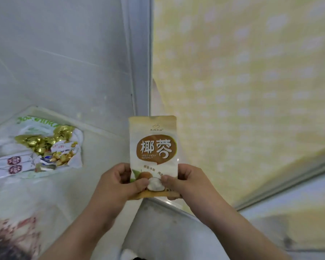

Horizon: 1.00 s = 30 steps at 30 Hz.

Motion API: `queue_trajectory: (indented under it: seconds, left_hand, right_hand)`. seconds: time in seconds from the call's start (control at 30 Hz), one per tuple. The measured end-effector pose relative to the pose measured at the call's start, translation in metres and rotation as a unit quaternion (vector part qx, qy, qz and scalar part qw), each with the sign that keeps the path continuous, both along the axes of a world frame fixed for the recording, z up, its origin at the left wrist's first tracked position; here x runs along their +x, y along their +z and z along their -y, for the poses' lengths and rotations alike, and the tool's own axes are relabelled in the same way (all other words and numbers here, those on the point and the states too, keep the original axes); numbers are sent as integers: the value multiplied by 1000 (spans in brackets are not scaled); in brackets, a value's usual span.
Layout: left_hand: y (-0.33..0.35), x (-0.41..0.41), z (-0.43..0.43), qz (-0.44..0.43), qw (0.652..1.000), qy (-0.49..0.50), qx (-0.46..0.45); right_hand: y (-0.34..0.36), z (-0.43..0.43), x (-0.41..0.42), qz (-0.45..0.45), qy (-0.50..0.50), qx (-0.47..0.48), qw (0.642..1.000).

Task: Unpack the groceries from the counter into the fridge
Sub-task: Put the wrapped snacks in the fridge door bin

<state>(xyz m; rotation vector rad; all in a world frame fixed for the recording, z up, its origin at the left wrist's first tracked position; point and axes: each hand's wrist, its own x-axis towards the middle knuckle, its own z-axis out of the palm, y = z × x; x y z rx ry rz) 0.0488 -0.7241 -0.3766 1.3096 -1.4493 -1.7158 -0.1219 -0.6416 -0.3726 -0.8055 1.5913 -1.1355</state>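
Pale wall w/ faint seams sits up-left of L hand (118, 182). Yellow white-dotted panel (242, 72) is up-right of R hand (184, 182). White upright strip (141, 53) runs between the two, straight beyond both hands.

Obj: coconut pouch (153, 147), held upright betw. both hands, label toward camera. Bottom third is in the grip; the rest stands free above the hands.

Grip: L hand pinches the lower-left corner, thumb across the front, fingers curled behind. R hand mirrors it on the lower-right corner. Neither is spread.

Handling (est.):
- Flat glossy pouch, prob. light, soft, bends easily.
- Film looks slick, so it could slide in a loose hold.
- Not fragile; squeezing shouldn't hurt it.
- Best hold is a pinch on the bottom seal or a side edge. One hand is likely enough.

Counts:
- Coconut pouch x1.
- Plastic bag (45, 145) x1, well apart to the left of L hand, lying on pale surface (101, 152).
- Gold-wrapped pack (43, 142) x1, in the bag.
- White sachets (15, 164) w/ red round marks: 2 seen, more poss. hidden.
- Blurred red-patterned item (11, 233) x1, below-left of L hand, can't ID.

Can't tell if the surface is counter or fridge shelf.
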Motion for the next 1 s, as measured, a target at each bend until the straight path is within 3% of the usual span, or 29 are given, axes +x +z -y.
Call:
queue_trajectory:
  seconds: [0.27, 0.53, 0.83, 1.0]
  left_hand:
    - [24, -90, -128, -9, 988, -154, -13]
    - [48, -197, -250, -55, 940, -335, -28]
    - [60, -316, -359, -101, 815, -570, -15]
    - [56, -381, -411, -98, 729, -678, 8]
  right_hand:
    - [24, -169, -58, -15, -156, -20, 987]
    - [35, -331, -104, 31, -365, -80, 927]
    - [45, -464, -138, 39, -551, -145, 821]
    - [43, -506, -158, 33, -656, -147, 739]
